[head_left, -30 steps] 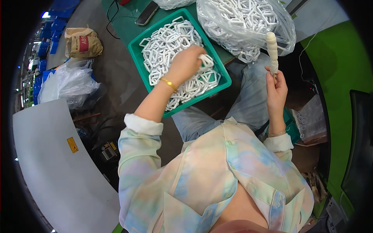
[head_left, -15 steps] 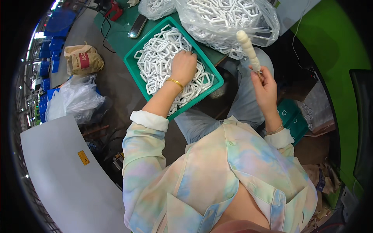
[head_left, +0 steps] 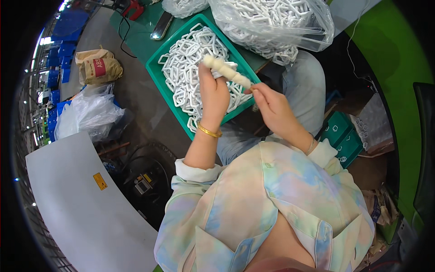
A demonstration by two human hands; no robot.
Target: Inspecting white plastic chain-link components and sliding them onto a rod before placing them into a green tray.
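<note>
A green plastic tray [head_left: 168, 96] is heaped with white plastic chain links [head_left: 183, 75]. Above the heap, my right hand [head_left: 276, 111] pinches the thin end of a lumpy, cream-coloured padded stick [head_left: 226, 71], which slants up to the left. My left hand [head_left: 214, 97] is raised over the links, its thumb up beside the stick's far end. The left fingers look curled and are partly hidden behind the stick. White pieces show close to them, but whether that hand holds one is unclear.
Clear bags of white links [head_left: 267, 27] lie beyond the tray, near a phone [head_left: 161, 26]. At right are a green bin [head_left: 337, 136] and cardboard. A paper sack [head_left: 99, 68], plastic bags [head_left: 90, 115] and a grey panel [head_left: 86, 195] stand at left.
My left hand has lifted out of the links and turned upward. My right hand has brought the padded stick left, from over my knee to the left hand above the tray.
</note>
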